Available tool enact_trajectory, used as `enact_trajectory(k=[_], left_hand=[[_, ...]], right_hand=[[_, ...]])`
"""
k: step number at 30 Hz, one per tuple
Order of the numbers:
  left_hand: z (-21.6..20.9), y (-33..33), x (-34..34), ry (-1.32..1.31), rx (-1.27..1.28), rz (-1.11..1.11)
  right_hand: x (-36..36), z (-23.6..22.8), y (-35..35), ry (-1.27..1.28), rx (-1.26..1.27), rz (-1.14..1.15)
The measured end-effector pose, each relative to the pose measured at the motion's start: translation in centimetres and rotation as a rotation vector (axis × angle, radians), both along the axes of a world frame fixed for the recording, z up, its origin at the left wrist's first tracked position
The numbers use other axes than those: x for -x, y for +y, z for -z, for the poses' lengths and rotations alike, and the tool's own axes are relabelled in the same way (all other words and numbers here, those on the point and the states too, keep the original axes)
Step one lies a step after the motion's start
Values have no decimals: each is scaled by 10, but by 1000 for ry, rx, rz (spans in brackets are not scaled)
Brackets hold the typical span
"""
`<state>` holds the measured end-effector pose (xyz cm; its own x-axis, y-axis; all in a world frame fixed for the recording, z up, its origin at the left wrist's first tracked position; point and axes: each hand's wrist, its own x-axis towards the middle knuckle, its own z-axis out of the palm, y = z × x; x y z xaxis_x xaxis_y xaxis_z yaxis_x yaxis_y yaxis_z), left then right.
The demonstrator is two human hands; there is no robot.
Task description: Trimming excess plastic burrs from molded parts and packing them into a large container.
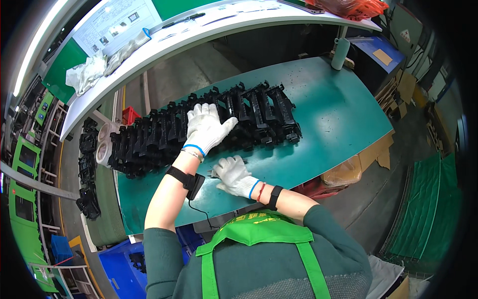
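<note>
A long row of black moulded plastic parts (162,132) stands side by side across the green-topped table. My left hand (205,127), in a white knit glove with a blue cuff, lies over the middle of the row with its fingers spread and thumb out to the right. Just below the row, close above the tabletop, my right hand (231,175) wears a matching glove. Its fingers are curled in. Small thin grey bits show at its edges, but the glove hides most of whatever it grips.
Tape rolls (103,152) stand at the row's left end. More black parts (88,169) lie farther left. A white shelf (219,27) spans the far side, and a green bottle (340,54) stands at the table's far right corner. Blue bins (119,266) sit below left.
</note>
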<state>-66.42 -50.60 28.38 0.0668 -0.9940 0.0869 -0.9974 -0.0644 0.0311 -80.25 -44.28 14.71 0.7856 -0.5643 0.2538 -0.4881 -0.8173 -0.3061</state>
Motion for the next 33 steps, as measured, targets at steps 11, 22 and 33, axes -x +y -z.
enact_trajectory(k=[11, 22, 33], left_hand=[[2, -15, -3, -70, -92, -202], [1, -33, 31, -15, -188, -260], [1, -21, -1, 122, -185, -222]], right_hand=[[150, -136, -99, -500, -64, 612], [127, -99, -211, 222, -549, 711], [122, -106, -202, -9, -764, 601]])
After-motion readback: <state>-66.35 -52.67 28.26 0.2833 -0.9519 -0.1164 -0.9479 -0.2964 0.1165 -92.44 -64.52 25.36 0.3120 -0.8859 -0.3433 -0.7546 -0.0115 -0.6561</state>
